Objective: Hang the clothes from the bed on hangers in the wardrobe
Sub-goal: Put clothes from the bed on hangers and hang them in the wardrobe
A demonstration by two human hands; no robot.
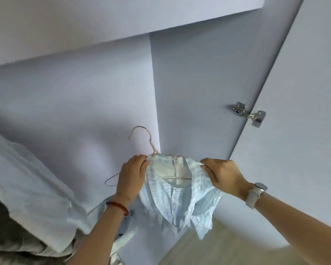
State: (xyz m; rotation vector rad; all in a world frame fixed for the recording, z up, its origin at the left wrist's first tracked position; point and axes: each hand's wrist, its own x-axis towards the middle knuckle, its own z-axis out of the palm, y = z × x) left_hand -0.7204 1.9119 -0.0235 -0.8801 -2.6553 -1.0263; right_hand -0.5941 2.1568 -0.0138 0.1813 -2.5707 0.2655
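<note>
Pale wardrobe panels [103,96] are backing two hands, left [131,174] and right [223,175], each pinching one light-blue checked shirt [176,203] over one thin hanger [141,134].

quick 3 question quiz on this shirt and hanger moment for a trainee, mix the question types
1. True or false: the hook of the wire hanger is already over a wardrobe rail.
2. Multiple choice: what does the right hand grip? A) the door hinge B) the collar area of the light blue checked shirt C) nothing
3. Short answer: which wrist wears the watch, and what is on the other wrist?

Key
1. False: the hook points up in free air, with no rail in view.
2. B
3. The right wrist wears the watch; the wrist of the left hand wears a red bead bracelet.
</note>
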